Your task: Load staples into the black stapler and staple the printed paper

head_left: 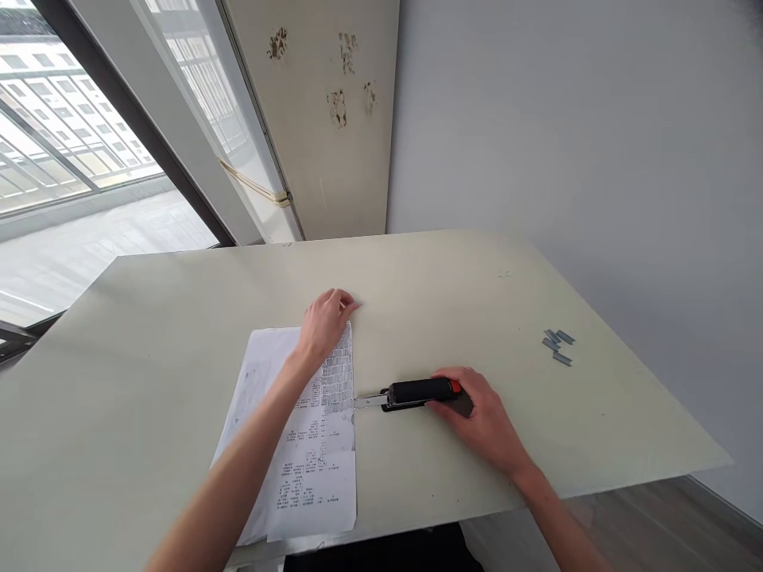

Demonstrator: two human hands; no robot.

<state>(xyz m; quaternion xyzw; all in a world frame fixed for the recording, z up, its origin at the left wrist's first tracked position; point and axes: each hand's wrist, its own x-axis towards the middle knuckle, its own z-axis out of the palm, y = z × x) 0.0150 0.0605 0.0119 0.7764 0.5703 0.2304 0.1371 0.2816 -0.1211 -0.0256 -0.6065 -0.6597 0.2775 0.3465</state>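
On a pale table (179,318) by a grey wall (566,119), gripping a black stapler (417,391) in the nearer right hand (482,417). Pointing it long ways left, at the papers' (334,492) right edge. Curling the left hand (325,322) over their top; cannot tell if holding anything.

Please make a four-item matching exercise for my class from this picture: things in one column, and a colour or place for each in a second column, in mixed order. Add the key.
Things
1. Stapler
2. Staples
3. Papers
4. Left hand

Colours and places
A. White, with print, under the left forearm
B. At the papers' far right corner
C. Black with a red part, held in the right hand
D. Grey, in a small cluster toward the right side of the table

Right pairs: 1-C, 2-D, 3-A, 4-B
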